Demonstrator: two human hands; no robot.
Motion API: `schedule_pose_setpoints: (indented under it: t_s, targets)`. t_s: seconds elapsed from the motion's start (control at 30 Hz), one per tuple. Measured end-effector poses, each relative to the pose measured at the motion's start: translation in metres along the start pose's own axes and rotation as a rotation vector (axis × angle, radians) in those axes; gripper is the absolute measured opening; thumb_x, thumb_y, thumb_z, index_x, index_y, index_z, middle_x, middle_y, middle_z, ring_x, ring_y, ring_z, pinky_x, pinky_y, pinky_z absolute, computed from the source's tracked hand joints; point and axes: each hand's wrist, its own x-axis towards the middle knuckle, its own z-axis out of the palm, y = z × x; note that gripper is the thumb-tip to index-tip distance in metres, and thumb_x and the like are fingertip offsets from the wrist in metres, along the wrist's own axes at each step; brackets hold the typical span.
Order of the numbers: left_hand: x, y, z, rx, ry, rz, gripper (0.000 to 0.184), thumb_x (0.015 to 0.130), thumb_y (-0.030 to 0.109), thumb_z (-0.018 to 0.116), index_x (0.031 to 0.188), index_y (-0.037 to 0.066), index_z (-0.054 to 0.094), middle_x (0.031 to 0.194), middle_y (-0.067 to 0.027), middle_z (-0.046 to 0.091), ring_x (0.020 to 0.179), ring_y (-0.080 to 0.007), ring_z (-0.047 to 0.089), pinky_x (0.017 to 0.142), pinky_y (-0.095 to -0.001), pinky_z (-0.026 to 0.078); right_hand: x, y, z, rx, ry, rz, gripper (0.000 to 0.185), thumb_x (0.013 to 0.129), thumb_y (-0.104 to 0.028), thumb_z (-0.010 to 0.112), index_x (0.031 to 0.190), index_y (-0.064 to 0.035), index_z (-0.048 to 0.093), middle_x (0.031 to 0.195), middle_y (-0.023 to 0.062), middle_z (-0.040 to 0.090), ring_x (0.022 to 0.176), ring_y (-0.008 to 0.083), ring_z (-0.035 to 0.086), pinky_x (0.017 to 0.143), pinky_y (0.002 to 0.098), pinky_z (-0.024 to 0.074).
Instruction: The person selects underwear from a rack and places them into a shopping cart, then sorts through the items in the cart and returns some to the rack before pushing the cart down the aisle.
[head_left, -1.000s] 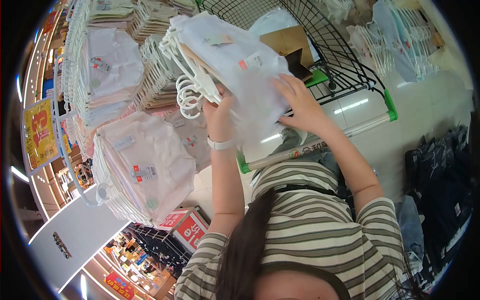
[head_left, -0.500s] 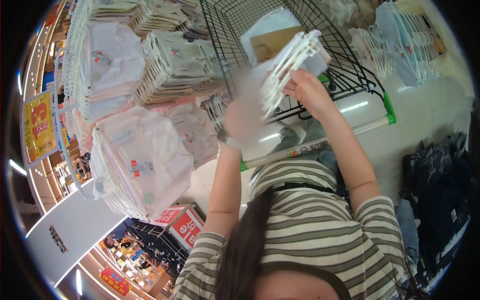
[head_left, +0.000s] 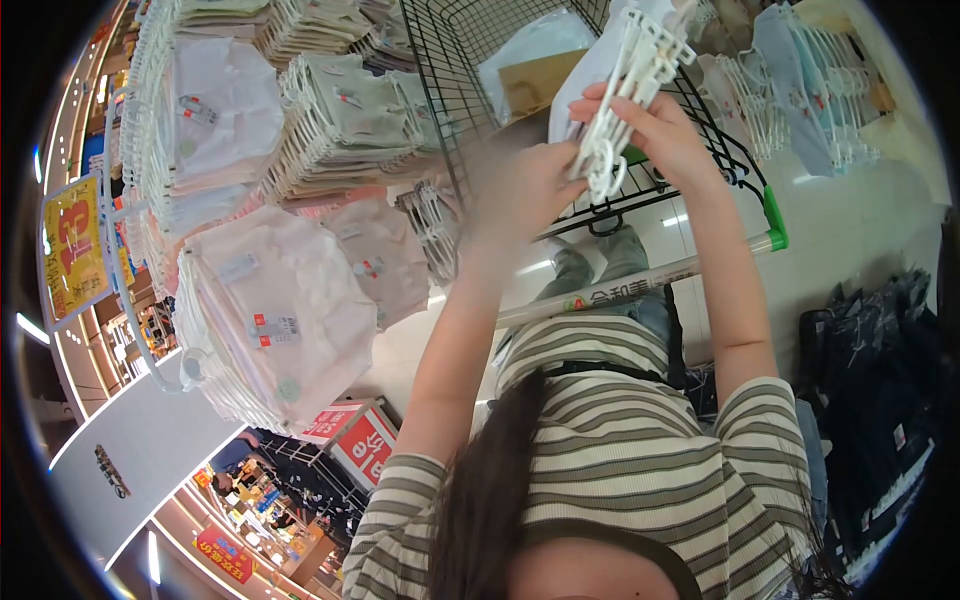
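Observation:
My right hand is closed around a bunch of white plastic hangers, its thumb lying across them. Whitish garments hang from this bunch, above the cart. At the hook end, my left hand has its fingertips and thumb on the hangers; the back of that hand is smeared by motion. Beneath both hands is a black wire shopping cart with a green-ended handle. Inside it lie a clear plastic wrapping and a brown cardboard piece.
Left of the cart, a rack carries pale pink underwear and stacks of cream garments on hangers. More hanging clothes are at the upper right, dark packed clothes at the lower right. A red sign box stands lower left.
The hangers and my right hand have moved up and to the right. My left hand has come up from beside the rack to the hangers' hook end.

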Motion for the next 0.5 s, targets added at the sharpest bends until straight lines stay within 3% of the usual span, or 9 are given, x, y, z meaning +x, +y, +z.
schedule_pose_setpoints:
  t_s: [0.07,0.2,0.37,0.5]
  targets:
    - [0.006,0.000,0.012,0.042,-0.031,0.031,0.023,0.071,0.021,0.066,0.085,0.006,0.058,0.077,-0.0141,0.059,0.075,-0.0327,0.057,0.064,-0.0418,0.044,-0.009,-0.003,-0.019,-0.240,-0.107,-0.026,0.031,0.088,-0.018,0.051,0.111,0.0033,0.053,0.104,0.0150,0.062,0.099,0.0202,0.058,0.089,0.0322,0.0445]
    - [0.008,0.002,0.042,0.134,-0.076,0.092,0.020,0.065,0.015,0.068,0.081,0.009,0.059,0.076,-0.0093,0.060,0.072,-0.0310,0.056,0.065,-0.0421,0.044,-0.041,-0.003,-0.043,-0.323,-0.068,0.047,0.028,0.084,-0.014,0.056,0.108,0.0013,0.057,0.102,0.0097,0.063,0.098,0.0187,0.057,0.088,0.0312,0.0435]
    - [0.010,0.012,0.052,0.152,0.016,0.267,0.012,0.066,0.011,0.066,0.075,0.012,0.057,0.074,-0.0034,0.059,0.076,-0.0230,0.056,0.068,-0.0363,0.043,-0.064,0.006,-0.068,-0.210,-0.025,0.045,0.026,0.083,-0.011,0.056,0.106,0.0004,0.058,0.103,0.0088,0.063,0.098,0.0180,0.057,0.088,0.0315,0.0434]
    - [0.020,0.018,0.048,0.227,0.040,0.305,0.016,0.066,0.010,0.066,0.079,0.009,0.056,0.074,-0.0049,0.056,0.073,-0.0265,0.053,0.065,-0.0382,0.041,-0.061,0.006,-0.073,-0.144,-0.028,-0.038,0.027,0.083,-0.009,0.054,0.108,-0.0002,0.056,0.108,0.0110,0.061,0.099,0.0190,0.056,0.088,0.0325,0.0436]
